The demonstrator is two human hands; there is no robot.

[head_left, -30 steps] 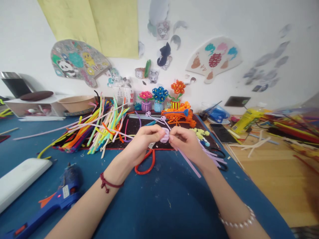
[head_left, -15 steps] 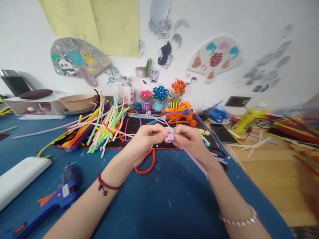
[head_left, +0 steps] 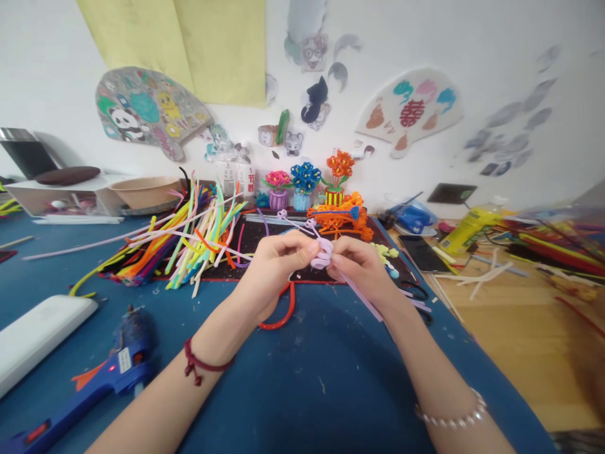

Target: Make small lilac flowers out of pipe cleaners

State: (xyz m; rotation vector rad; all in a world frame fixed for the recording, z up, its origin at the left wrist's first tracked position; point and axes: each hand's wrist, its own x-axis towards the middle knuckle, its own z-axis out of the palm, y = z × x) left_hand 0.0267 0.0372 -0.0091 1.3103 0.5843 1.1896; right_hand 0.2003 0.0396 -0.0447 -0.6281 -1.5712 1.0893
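A light purple pipe cleaner (head_left: 323,253), bent into small loops, is held up between my two hands over the near edge of the black mat. My left hand (head_left: 289,260) pinches the looped part from the left with thumb and fingers. From the right, my right hand (head_left: 362,265) grips it by the loops, and its straight tail slants down beneath that palm. Just behind lie finished light purple loop pieces (head_left: 311,224) on thin stems. Under my left hand a red curved handle (head_left: 278,325) shows in part.
Left lies a heap of coloured pipe cleaners (head_left: 208,233); nearer are a blue glue gun (head_left: 120,366) and a white power bank (head_left: 47,340). At the back stand small potted flowers (head_left: 305,189) beside orange pieces (head_left: 347,217). Right are a phone (head_left: 420,252) and a yellow bottle (head_left: 467,227).
Both hands stay at nearly the same spot. The looped part shows a bit more openly between the fingertips, and the straight tail sticks out less far below my right hand.
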